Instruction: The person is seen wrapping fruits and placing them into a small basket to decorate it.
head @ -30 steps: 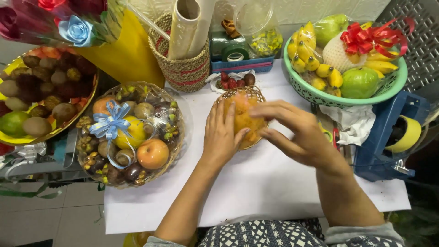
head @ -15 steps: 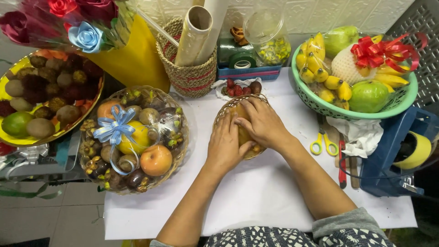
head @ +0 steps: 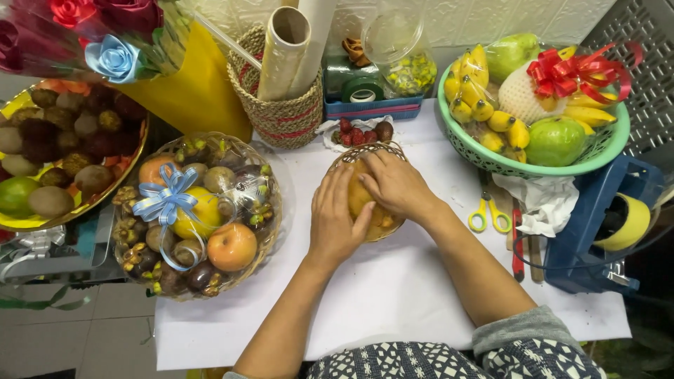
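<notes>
Small wicker basket on desk: orange fruit largely hidden beneath left hand and right hand, both pressed flat, fingers loosely spread, grip unclear.

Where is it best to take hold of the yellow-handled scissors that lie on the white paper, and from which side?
Grip the yellow-handled scissors by the two handle loops, coming from above on the near side. They lie flat on the white paper with the loops toward the person and free, while the blade end points away under the green plastic basket. The right hand is nearest.
</notes>
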